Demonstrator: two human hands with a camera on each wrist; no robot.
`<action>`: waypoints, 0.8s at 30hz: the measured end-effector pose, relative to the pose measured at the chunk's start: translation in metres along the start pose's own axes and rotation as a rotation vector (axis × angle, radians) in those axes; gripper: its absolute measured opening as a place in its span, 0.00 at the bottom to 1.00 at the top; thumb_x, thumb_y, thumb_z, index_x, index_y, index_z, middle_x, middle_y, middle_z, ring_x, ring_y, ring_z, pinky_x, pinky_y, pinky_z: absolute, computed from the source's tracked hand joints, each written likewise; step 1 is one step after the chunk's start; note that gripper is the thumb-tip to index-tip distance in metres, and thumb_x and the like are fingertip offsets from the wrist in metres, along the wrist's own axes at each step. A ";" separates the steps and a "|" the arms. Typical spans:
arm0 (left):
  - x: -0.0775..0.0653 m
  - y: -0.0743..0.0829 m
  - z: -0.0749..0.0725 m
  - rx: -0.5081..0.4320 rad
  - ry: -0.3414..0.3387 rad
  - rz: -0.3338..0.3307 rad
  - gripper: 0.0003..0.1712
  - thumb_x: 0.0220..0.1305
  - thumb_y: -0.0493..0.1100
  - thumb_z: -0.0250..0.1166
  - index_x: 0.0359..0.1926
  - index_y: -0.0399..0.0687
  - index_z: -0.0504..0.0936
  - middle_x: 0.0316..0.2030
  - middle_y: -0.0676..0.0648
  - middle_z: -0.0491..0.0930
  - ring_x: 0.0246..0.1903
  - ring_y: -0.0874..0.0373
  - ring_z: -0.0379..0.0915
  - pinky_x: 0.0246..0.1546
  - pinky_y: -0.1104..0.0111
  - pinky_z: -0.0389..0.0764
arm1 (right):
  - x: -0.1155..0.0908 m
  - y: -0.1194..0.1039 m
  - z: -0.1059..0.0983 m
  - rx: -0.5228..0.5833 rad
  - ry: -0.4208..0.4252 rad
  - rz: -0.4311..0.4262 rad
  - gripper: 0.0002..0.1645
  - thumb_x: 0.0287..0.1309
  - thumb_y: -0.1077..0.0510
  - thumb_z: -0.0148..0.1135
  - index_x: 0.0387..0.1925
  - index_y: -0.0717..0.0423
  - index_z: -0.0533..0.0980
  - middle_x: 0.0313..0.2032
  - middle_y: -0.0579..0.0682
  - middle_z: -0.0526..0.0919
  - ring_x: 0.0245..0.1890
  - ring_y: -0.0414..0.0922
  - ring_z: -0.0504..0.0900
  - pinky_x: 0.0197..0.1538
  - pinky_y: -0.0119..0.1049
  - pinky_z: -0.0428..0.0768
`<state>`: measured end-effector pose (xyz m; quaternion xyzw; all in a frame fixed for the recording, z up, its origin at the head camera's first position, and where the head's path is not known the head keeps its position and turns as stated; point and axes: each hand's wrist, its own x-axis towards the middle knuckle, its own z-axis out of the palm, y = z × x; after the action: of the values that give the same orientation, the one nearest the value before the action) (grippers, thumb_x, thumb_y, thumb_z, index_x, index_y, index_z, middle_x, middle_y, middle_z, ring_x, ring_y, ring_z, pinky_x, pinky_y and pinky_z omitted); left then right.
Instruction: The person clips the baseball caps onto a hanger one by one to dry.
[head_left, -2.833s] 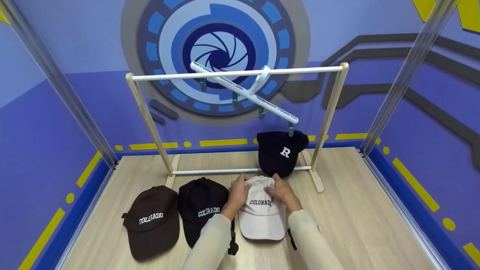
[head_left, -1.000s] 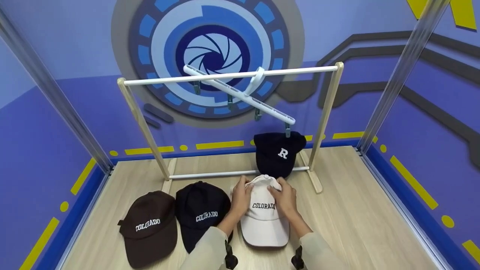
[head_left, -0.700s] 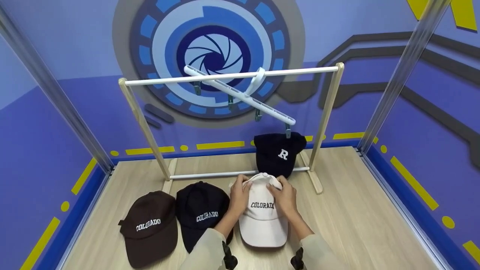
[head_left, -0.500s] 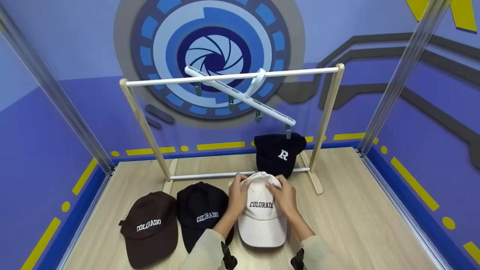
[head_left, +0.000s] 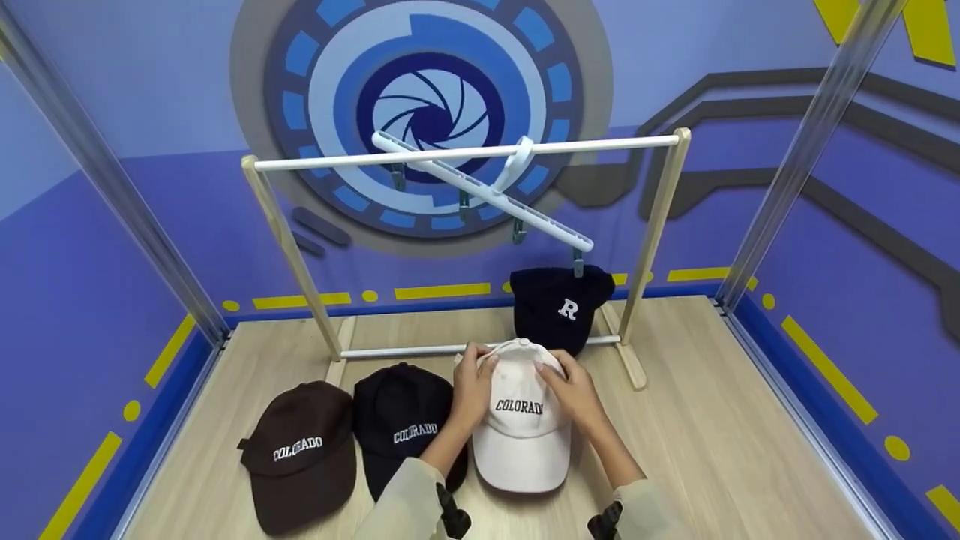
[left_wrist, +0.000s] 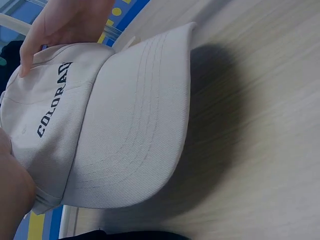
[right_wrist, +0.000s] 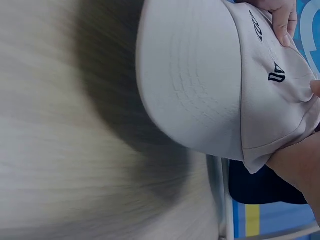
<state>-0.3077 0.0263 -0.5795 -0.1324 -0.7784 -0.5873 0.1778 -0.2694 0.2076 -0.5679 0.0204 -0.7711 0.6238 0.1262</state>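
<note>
Both hands grip a cream baseball cap (head_left: 521, 431) lettered COLORADO, one at each side of its crown. My left hand (head_left: 472, 386) has its thumb on the front of the crown and its fingers behind. The right hand (head_left: 574, 386) pinches the opposite side the same way. The brim points toward me, and in the left wrist view the cap's brim (left_wrist: 135, 120) stands over the table with a shadow beside it. Behind it, a navy cap (head_left: 555, 311) with a white R hangs from an end clip (head_left: 578, 264) of a white hanger (head_left: 484, 191).
The hanger hooks over the top rod (head_left: 322, 162) of a wooden-legged rack, with several other clips holding nothing. On the table (head_left: 720, 435) at left lie a brown cap (head_left: 300, 480) and a black cap (head_left: 401, 405), the latter partly behind my left arm.
The cream cap has moved slightly up and left in the head view, held by both hands throughout. The other caps and the hanger stay where they were.
</note>
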 end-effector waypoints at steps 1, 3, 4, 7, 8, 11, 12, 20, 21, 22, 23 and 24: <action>0.000 0.001 0.000 0.000 -0.005 -0.002 0.06 0.64 0.38 0.60 0.41 0.44 0.74 0.40 0.48 0.82 0.45 0.53 0.72 0.51 0.59 0.70 | -0.002 -0.006 -0.001 0.008 0.003 -0.001 0.13 0.59 0.57 0.63 0.45 0.58 0.78 0.43 0.52 0.82 0.42 0.42 0.77 0.46 0.31 0.73; 0.001 0.003 0.000 -0.004 -0.012 0.002 0.06 0.64 0.39 0.60 0.41 0.44 0.74 0.40 0.48 0.82 0.44 0.54 0.73 0.51 0.60 0.71 | -0.005 -0.017 -0.001 0.018 0.009 -0.006 0.14 0.59 0.59 0.63 0.45 0.61 0.77 0.43 0.54 0.82 0.42 0.43 0.77 0.46 0.31 0.73; 0.001 0.004 -0.001 -0.007 -0.014 0.005 0.06 0.64 0.38 0.60 0.40 0.44 0.74 0.40 0.48 0.82 0.44 0.54 0.73 0.51 0.60 0.71 | -0.006 -0.023 -0.002 0.019 0.014 -0.007 0.14 0.59 0.60 0.62 0.46 0.62 0.77 0.43 0.55 0.82 0.42 0.43 0.76 0.46 0.31 0.73; 0.001 0.006 -0.002 -0.009 -0.019 0.020 0.06 0.64 0.38 0.60 0.41 0.44 0.74 0.40 0.47 0.82 0.43 0.55 0.75 0.50 0.61 0.73 | -0.008 -0.029 -0.002 0.016 0.030 0.004 0.14 0.60 0.60 0.62 0.46 0.63 0.77 0.43 0.55 0.82 0.42 0.44 0.76 0.47 0.29 0.73; 0.000 0.007 -0.002 -0.010 -0.017 0.025 0.06 0.64 0.38 0.60 0.41 0.43 0.74 0.40 0.47 0.81 0.43 0.55 0.75 0.49 0.61 0.73 | -0.008 -0.030 -0.002 0.018 0.034 0.005 0.14 0.60 0.60 0.62 0.47 0.63 0.77 0.43 0.54 0.82 0.42 0.44 0.76 0.47 0.29 0.72; 0.000 0.009 -0.004 -0.009 -0.012 0.039 0.06 0.64 0.39 0.60 0.41 0.43 0.74 0.40 0.46 0.81 0.43 0.56 0.76 0.48 0.61 0.74 | -0.006 -0.025 -0.001 0.014 0.056 0.000 0.14 0.60 0.59 0.62 0.47 0.60 0.78 0.43 0.53 0.83 0.43 0.43 0.76 0.48 0.29 0.72; 0.000 0.009 -0.004 -0.010 -0.011 0.043 0.06 0.65 0.39 0.60 0.41 0.43 0.74 0.40 0.46 0.81 0.43 0.55 0.76 0.48 0.61 0.74 | -0.005 -0.021 0.000 0.022 0.061 0.001 0.14 0.60 0.58 0.62 0.46 0.59 0.79 0.43 0.53 0.83 0.43 0.43 0.76 0.48 0.29 0.72; -0.001 0.018 -0.007 0.001 -0.010 0.059 0.06 0.66 0.40 0.59 0.42 0.45 0.75 0.39 0.48 0.81 0.43 0.55 0.76 0.48 0.61 0.73 | 0.002 -0.004 0.003 0.024 0.128 -0.002 0.12 0.58 0.54 0.64 0.44 0.51 0.80 0.40 0.48 0.83 0.40 0.41 0.76 0.47 0.29 0.72; -0.001 0.019 -0.007 0.005 -0.009 0.062 0.06 0.66 0.40 0.59 0.42 0.45 0.75 0.39 0.48 0.81 0.43 0.55 0.76 0.49 0.61 0.73 | 0.002 -0.004 0.003 0.019 0.137 -0.004 0.12 0.58 0.53 0.64 0.43 0.51 0.80 0.40 0.48 0.83 0.40 0.41 0.76 0.47 0.30 0.72; -0.001 0.021 -0.007 0.010 -0.008 0.064 0.06 0.66 0.40 0.60 0.42 0.45 0.75 0.39 0.48 0.81 0.43 0.56 0.76 0.49 0.61 0.73 | 0.002 -0.005 0.003 0.015 0.147 -0.005 0.12 0.58 0.53 0.65 0.43 0.50 0.80 0.40 0.47 0.83 0.40 0.42 0.77 0.47 0.30 0.72; 0.000 0.022 -0.006 0.015 -0.006 0.065 0.06 0.65 0.41 0.60 0.42 0.46 0.75 0.39 0.48 0.81 0.43 0.56 0.76 0.49 0.61 0.74 | 0.002 -0.005 0.003 0.009 0.155 -0.005 0.12 0.58 0.53 0.65 0.43 0.50 0.80 0.40 0.47 0.83 0.40 0.42 0.77 0.47 0.30 0.72; 0.000 0.023 -0.007 0.020 -0.002 0.065 0.06 0.65 0.41 0.60 0.42 0.46 0.75 0.39 0.48 0.81 0.43 0.56 0.76 0.48 0.61 0.74 | 0.002 -0.005 0.004 0.009 0.158 -0.005 0.12 0.58 0.53 0.64 0.43 0.51 0.80 0.41 0.47 0.84 0.41 0.42 0.77 0.47 0.30 0.72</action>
<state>-0.2970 0.0262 -0.5584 -0.1566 -0.7797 -0.5734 0.1971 -0.2709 0.2032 -0.5632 -0.0265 -0.7560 0.6264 0.1882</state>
